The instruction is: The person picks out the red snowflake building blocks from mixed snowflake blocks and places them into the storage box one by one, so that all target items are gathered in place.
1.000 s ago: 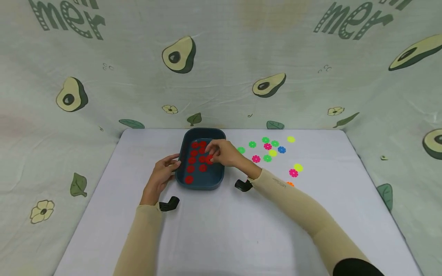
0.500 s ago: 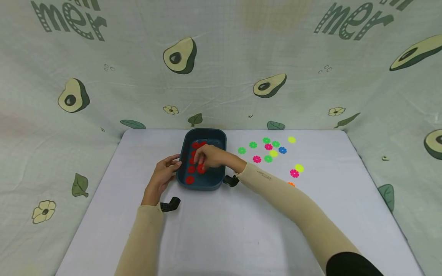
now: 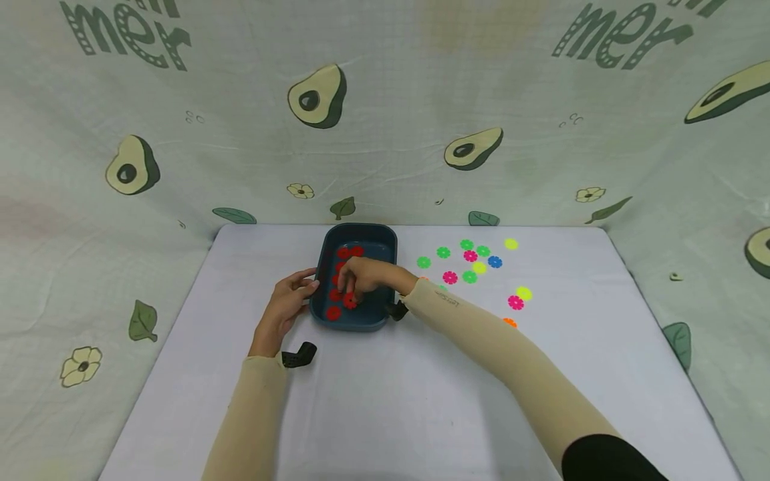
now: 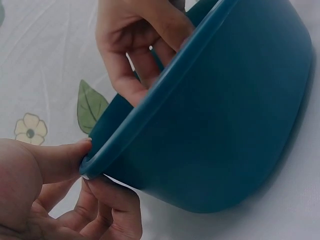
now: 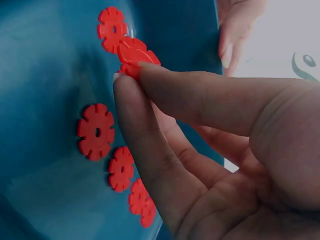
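Note:
A dark blue tray [image 3: 377,315] stands on the white table, with several red notched plastic discs [image 3: 333,312] lying inside it. My left hand [image 3: 280,306] holds the tray's left rim; in the left wrist view the thumb lies on top and the curled fingers are beneath. Inside the tray, my right hand [image 3: 368,275] pinches a red notched disc [image 5: 140,51] between thumb and index fingertip. Another red disc [image 5: 112,29] lies close behind the pinched one, and whether they touch is hard to tell. The right hand hides part of the discs in the head view.
Right of the tray, loose notched discs lie scattered: green [image 3: 443,252], pink [image 3: 450,277], yellow [image 3: 524,293], blue [image 3: 495,262] and orange [image 3: 510,322]. A patterned cloth [image 3: 385,133] hangs behind the table.
My right hand has moved left and nearer, deeper into the tray, with the red disc. An orange and a green disc by its wrist have come into view. The left hand keeps its hold.

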{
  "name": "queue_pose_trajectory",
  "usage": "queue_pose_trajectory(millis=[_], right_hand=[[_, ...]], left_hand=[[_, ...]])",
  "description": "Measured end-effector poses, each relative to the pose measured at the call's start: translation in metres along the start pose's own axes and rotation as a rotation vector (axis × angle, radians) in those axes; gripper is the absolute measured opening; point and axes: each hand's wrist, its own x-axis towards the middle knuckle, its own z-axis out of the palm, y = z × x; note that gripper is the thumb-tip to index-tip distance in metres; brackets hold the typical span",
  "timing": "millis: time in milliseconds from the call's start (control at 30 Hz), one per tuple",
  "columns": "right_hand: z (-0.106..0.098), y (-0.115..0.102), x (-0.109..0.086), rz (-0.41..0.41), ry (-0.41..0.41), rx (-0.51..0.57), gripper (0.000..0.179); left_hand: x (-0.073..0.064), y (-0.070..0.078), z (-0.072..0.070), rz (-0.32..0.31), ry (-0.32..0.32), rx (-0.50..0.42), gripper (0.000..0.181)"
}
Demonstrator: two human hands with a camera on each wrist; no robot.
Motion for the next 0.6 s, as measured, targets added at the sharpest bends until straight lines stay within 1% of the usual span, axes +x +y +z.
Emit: queue_pose_trajectory(millis=[267, 600], right_hand=[[0.0, 0.002, 0.007, 0.038, -0.049, 0.047, 0.036], [0.001, 0.004, 0.014, 0.06, -0.097, 0.012, 0.035]], left_hand=[[-0.001, 0.001, 0.001, 0.002, -0.003, -0.007, 0.05], [-0.003, 0.003, 0.0, -0.003, -0.004, -0.006, 0.05]])
